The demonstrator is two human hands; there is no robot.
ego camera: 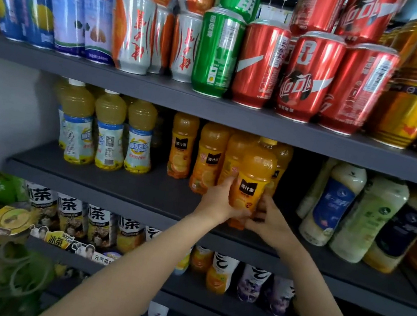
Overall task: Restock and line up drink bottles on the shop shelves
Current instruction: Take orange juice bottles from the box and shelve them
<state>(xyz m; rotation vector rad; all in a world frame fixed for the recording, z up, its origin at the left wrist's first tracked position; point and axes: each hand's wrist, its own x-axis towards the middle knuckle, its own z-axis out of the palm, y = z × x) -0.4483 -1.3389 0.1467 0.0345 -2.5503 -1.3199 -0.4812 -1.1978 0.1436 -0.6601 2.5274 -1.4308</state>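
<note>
Both hands are on one orange juice bottle (254, 176) at the front edge of the middle shelf (114, 183). Well left of the left hand (218, 201) stand three pale yellow bottles (108, 132) with light blue labels, then a gap, then more juice bottles (209, 155) just behind and beside that hand. The left hand wraps the bottle's lower left side, fingers curled round it. The bottle is upright, black label facing out, its base about at the shelf lip. The right hand (269, 219) grips the lower right side, thumb curled on the bottle. Right of that hand lean some milky white bottles (332, 203). Above both hands, red cans (309, 75) and a green can (217, 51).
</note>
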